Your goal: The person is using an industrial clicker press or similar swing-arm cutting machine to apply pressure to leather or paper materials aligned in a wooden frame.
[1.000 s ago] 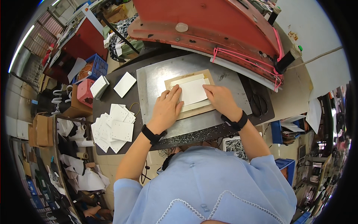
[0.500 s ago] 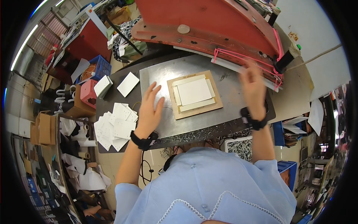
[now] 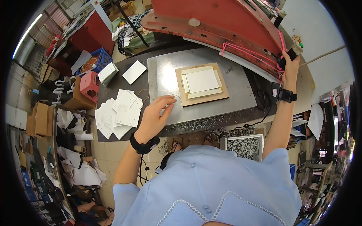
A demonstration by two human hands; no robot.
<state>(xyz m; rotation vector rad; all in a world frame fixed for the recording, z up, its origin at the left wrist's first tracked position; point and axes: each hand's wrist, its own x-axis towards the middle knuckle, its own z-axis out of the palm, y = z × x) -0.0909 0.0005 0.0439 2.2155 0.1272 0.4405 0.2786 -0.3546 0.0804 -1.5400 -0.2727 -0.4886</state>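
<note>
My right hand (image 3: 291, 69) is closed around a black handle (image 3: 295, 52) at the right end of the red press arm (image 3: 211, 26). Pink cord (image 3: 249, 54) is strung along the arm's lower edge beside it. My left hand (image 3: 154, 116) hovers over the near left part of the metal plate (image 3: 162, 75), fingers slightly bent and thumb apart, holding nothing. To its right, a brown board (image 3: 225, 90) lies on the plate, bearing a pale frame-like form and a white rectangular sheet (image 3: 201, 80).
Punched white cards (image 3: 120, 113) lie fanned on the table's left. Behind them are a white card stack (image 3: 134, 72) and another stack (image 3: 108, 73). Small scraps (image 3: 196, 126) litter the front edge. A white bin of scraps (image 3: 245, 147) stands below, a pink stool (image 3: 89, 86) at left.
My right hand has moved right and closed on the black handle. My left hand has come lower, its fingers turning to point right. The view has shifted slightly.
</note>
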